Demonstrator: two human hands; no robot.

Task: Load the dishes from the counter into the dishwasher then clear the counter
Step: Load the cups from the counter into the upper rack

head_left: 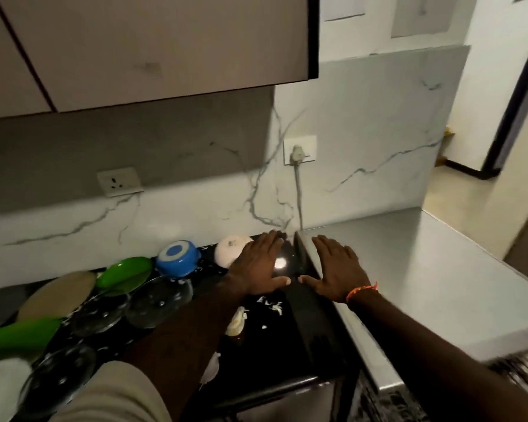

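Observation:
Dishes crowd the black counter on the left: green plates, a beige plate, clear glass plates, an upturned blue bowl and an upturned white bowl. My left hand lies flat with fingers straight on the black counter beside the white bowl. My right hand lies flat with fingers spread on the left edge of the steel dishwasher top. Neither hand holds anything. Food scraps lie on the counter below my left hand.
A wall cabinet hangs overhead. A plug and cable run down the marble wall behind the dishwasher. A second socket sits to the left. A doorway opens at the right. A dishwasher rack shows at lower right.

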